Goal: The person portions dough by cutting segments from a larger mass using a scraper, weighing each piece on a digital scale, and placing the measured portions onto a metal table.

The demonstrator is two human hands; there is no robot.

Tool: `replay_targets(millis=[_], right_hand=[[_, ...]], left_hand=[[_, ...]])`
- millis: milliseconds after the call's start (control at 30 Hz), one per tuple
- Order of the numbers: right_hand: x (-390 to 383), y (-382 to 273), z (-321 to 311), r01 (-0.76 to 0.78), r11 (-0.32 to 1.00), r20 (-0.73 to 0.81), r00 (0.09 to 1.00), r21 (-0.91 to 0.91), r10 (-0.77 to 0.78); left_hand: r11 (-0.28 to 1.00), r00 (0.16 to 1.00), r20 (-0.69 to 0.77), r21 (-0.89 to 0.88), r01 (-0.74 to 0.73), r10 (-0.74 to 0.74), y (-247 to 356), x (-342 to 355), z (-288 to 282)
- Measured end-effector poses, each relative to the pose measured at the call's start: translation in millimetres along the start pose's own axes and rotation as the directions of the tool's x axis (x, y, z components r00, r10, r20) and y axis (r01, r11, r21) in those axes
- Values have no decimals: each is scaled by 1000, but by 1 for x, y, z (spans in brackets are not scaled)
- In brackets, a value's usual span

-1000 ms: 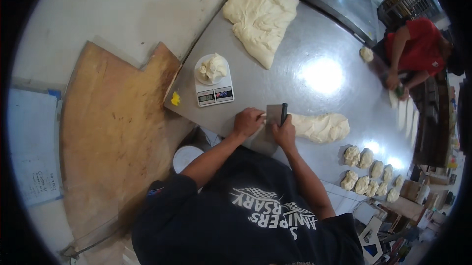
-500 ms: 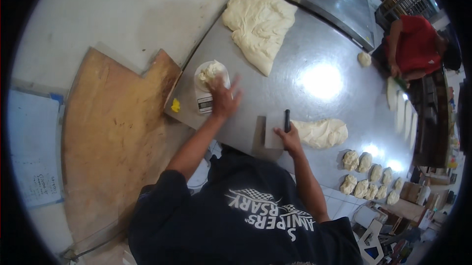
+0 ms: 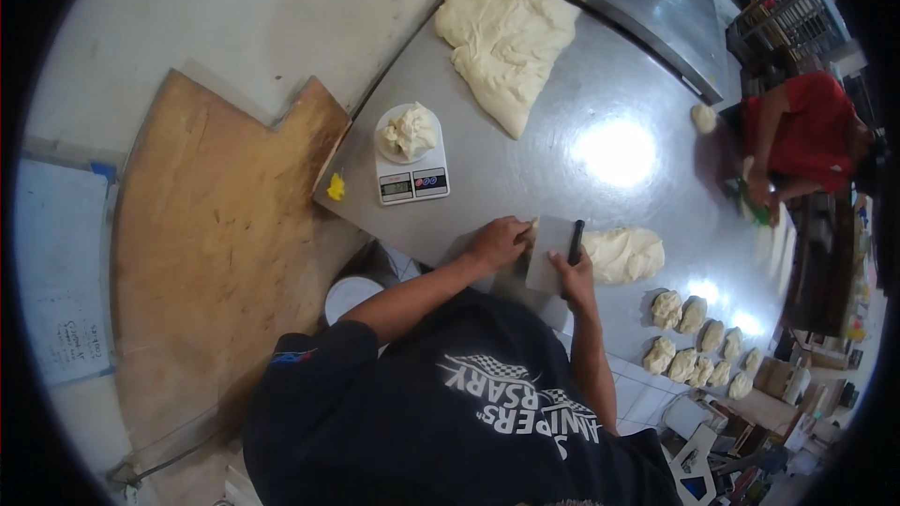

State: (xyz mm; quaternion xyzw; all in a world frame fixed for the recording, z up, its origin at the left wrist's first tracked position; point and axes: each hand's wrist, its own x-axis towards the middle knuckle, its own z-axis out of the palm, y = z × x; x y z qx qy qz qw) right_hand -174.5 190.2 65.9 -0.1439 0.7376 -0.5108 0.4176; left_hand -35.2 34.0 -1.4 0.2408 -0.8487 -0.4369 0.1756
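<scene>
My right hand grips the black handle of a dough scraper, whose flat metal blade is tilted above the steel table. At the blade's left edge is my left hand, fingers drawn together; a small pale bit shows by the fingertips, too small to be sure of. Just right of the scraper lies a long piece of dough. On the white digital scale at the left sits a lump of dough, touched by neither hand. A large mass of dough spreads at the table's far side.
Several portioned dough pieces stand in rows at the right. A yellow scrap lies at the table's left corner beside a wooden board. Across the table, a person in red works near long dough strips.
My left hand has left the dough on the scale and come right to the scraper blade. The scraper has shifted slightly right and tilted. The person in red has moved nearer.
</scene>
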Motion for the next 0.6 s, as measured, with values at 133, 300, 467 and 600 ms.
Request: replay_targets(millis=[133, 300, 467, 600], right_hand=[[1, 3, 4, 13, 992, 13, 1000, -126, -11], [12, 15, 6, 78, 936, -2, 997, -344, -83], [12, 23, 22, 138, 931, -6, 989, -337, -149], [11, 22, 34, 161, 950, -33, 984, -267, -176]], left_hand=[[1000, 1000, 7, -10, 26, -25, -1, 2, 2], [992, 994, 25, -58, 108, -106, 7, -2, -20], [937, 966, -19, -250, 245, -258, -9, -17, -22], [867, 921, 34, -324, 378, -389, 2, -20, -34]])
